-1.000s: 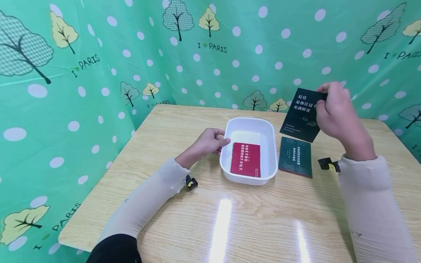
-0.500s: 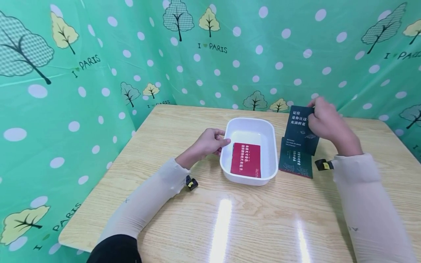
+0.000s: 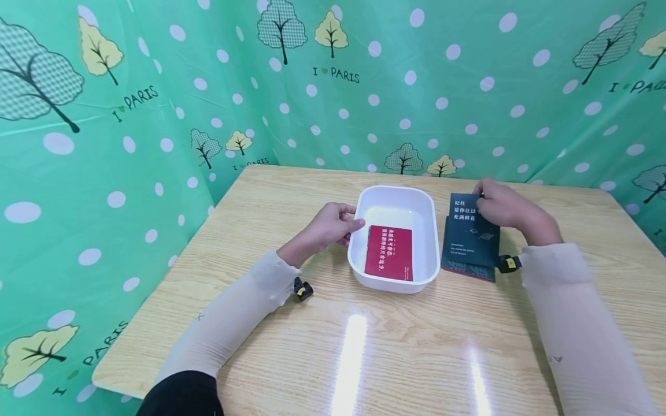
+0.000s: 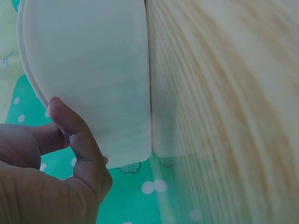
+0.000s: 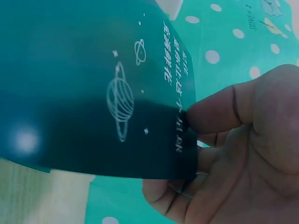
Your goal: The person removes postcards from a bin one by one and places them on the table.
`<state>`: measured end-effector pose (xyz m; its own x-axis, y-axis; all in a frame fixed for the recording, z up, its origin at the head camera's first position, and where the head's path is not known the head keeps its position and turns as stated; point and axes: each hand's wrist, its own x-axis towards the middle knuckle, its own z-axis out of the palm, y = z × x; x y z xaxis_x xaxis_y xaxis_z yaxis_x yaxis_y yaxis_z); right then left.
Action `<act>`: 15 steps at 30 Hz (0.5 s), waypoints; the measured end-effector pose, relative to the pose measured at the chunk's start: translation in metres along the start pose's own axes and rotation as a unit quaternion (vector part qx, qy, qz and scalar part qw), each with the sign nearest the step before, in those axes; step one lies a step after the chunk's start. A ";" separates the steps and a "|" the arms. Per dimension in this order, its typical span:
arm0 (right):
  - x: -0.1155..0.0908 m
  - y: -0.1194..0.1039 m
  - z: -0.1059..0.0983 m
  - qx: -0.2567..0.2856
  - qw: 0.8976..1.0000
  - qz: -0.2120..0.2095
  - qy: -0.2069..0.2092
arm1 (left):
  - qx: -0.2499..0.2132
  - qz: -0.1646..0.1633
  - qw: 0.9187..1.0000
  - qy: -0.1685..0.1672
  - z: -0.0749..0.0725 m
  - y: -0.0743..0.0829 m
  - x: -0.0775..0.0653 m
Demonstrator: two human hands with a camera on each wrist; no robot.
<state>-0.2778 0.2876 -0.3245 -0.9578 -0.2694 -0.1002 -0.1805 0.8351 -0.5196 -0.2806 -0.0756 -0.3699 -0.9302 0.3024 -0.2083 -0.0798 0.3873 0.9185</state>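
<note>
My right hand [image 3: 502, 203] pinches a thin dark teal notebook [image 3: 468, 242] by its upper right corner, thumb over the printed cover. White lettering and a ringed planet [image 5: 120, 100] show on it in the right wrist view. It overlaps a green notebook [image 3: 474, 271], whose lower strip shows below it, with a red edge underneath. My left hand [image 3: 328, 226] holds the left rim of a white plastic basin [image 3: 395, 285], thumb at the rim and fingers along the outer wall. A red notebook [image 3: 390, 254] with white lettering lies in the basin's near half.
All of it is on a light wooden table [image 3: 291, 346] with two bright light reflections near the front. A green dotted curtain [image 3: 333, 115] hangs behind and to the left of the table. Small black wrist mounts [image 3: 303, 289] sit at both cuffs.
My right hand has moved down and left, lowering the dark teal notebook from above until it covers most of the green one. The left hand and the basin have stayed still.
</note>
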 end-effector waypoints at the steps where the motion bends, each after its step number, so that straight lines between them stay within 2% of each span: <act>1: 0.001 0.001 0.001 -0.004 1.000 0.002 -0.007 | 0.001 -0.001 1.000 0.001 0.000 0.000 0.000; 6: 0.003 0.008 0.005 -0.040 0.999 0.006 -0.033 | 0.006 -0.003 1.000 0.004 0.000 0.000 -0.001; 11: 0.005 0.011 0.007 -0.074 0.996 0.007 -0.040 | 0.001 0.000 1.000 0.001 0.000 0.001 -0.001; 15: 0.007 0.014 0.009 -0.072 0.995 0.016 -0.060 | -0.002 -0.001 1.000 0.000 0.000 0.001 -0.001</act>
<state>-0.2847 0.2927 -0.3399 -0.9318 -0.2893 -0.2193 -0.1888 0.9022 -0.3878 -0.2800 -0.0750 -0.3687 -0.9296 0.3022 -0.2109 -0.0832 0.3853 0.9190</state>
